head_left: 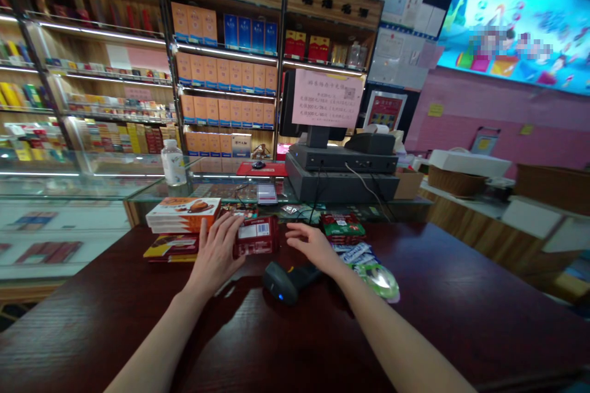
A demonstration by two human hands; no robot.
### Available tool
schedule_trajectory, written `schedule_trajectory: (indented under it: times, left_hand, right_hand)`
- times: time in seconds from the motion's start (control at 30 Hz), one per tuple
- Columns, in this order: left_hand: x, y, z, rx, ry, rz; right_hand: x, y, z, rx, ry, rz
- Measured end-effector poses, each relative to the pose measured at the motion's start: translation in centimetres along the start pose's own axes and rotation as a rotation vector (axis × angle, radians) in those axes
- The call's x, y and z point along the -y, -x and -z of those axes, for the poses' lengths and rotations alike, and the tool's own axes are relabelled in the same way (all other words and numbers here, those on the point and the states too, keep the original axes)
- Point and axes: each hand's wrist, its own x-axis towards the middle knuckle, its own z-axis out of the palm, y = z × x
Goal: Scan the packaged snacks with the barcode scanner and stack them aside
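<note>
Left of the barcode scanner (281, 282), the person's left hand (216, 258) is bare, with slender fingers (225, 228) and a narrow wrist (196, 287). The left forearm (159, 341) is bare too, smooth in outline and broadening away from the hand. Right of the scanner's head, the right hand (318, 247) is likewise bare, its uncovered right forearm (380, 325) widening evenly. Fingernails are too small to tell.
</note>
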Motion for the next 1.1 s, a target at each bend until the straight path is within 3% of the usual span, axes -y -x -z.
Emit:
schedule_trajectory:
  times: [0.2, 0.4, 0.53, 0.83, 1.1]
  left_hand:
    - [-0.2, 0.0, -0.3, 0.01, 0.012, -0.022]
    - [-0.6, -0.1, -0.5, 0.011, 0.012, -0.032]
    - [-0.8, -0.1, -0.5, 0.004, -0.014, 0.035]
    - [-1.2, -0.5, -0.3, 0.114, -0.063, 0.153]
    - [-0.8, -0.7, -1.6, 0.158, 0.224, 0.24]
  right_hand:
    - [-0.7, -1.7, -1.9, -0.01, -0.197, -0.071]
    - [-1.1, -2.1, -2.5, -0.083, -0.12, -0.088]
    - [-0.9, -1.9, -2.4, -0.098, -0.098, -0.09]
    - [-1.2, -2.2, -2.2, -0.146, -0.088, -0.069]
    - [-2.2, -2.4, -1.4, -0.231, 0.01, -0.109]
